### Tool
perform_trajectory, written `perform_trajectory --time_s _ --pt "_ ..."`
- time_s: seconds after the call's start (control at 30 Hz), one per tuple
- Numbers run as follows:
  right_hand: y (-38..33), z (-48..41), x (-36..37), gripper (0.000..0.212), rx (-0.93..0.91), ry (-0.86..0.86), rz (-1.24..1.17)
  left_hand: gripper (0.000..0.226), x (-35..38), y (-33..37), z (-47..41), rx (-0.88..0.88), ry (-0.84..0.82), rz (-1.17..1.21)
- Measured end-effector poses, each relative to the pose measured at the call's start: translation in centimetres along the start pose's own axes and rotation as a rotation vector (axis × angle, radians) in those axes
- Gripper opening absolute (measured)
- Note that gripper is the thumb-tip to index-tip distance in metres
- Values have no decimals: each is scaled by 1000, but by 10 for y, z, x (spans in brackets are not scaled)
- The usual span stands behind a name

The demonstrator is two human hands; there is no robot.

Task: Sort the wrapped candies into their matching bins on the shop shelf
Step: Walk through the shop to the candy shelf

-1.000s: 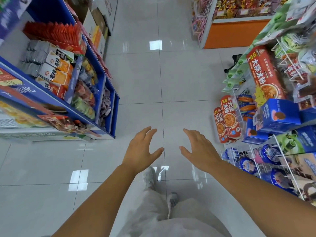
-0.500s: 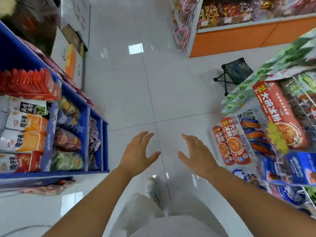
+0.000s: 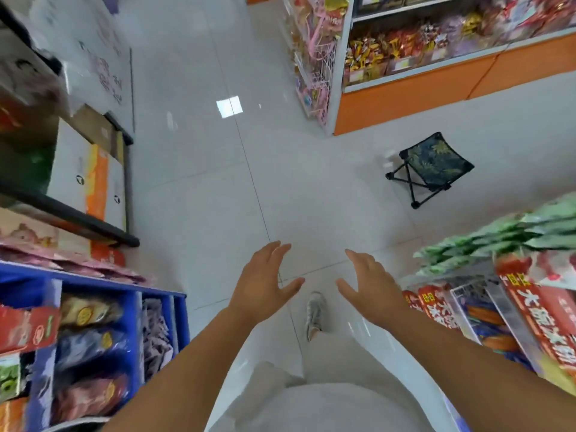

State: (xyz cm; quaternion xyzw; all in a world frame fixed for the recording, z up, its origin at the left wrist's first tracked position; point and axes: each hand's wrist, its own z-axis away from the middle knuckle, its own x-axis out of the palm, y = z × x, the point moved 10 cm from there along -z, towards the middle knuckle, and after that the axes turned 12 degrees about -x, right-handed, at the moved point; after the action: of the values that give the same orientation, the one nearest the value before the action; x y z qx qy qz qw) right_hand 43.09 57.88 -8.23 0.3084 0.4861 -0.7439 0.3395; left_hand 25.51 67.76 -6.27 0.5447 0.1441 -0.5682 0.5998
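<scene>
Wrapped candies (image 3: 367, 54): were seen binned on the orange shelf (image 3: 420, 85), well ahead. Judged light, crinkly, slippery; best pinched at wrapper ends. Left hand (image 3: 265, 282) and right hand (image 3: 371, 291) were held spread, empty.

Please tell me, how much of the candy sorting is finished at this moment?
Done: nothing visible. In hand: nothing; the left hand and the right hand are open and empty above the floor. Left: all the sorting; the wrapped candies lie in the orange shelf ahead, past the folding stool, well beyond the hands.
</scene>
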Motion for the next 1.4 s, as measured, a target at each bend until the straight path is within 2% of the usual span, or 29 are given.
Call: perform_trajectory --time_s 0.37,0.83,1.03,1.4 --pt "46 -181 -108 68 50 20 2 73 -70 54 -217 35 -38 -59" --pt "112 -341 -210 66 279 165 -100 74 -109 136 -458 196 -172 -146" --pt "176 -395 -264 66 317 199 -117 73 -97 204 -543 252 -204 -192" --pt "299 -504 -388 65 313 132 -85 73 -84 333 -688 186 -222 -146"
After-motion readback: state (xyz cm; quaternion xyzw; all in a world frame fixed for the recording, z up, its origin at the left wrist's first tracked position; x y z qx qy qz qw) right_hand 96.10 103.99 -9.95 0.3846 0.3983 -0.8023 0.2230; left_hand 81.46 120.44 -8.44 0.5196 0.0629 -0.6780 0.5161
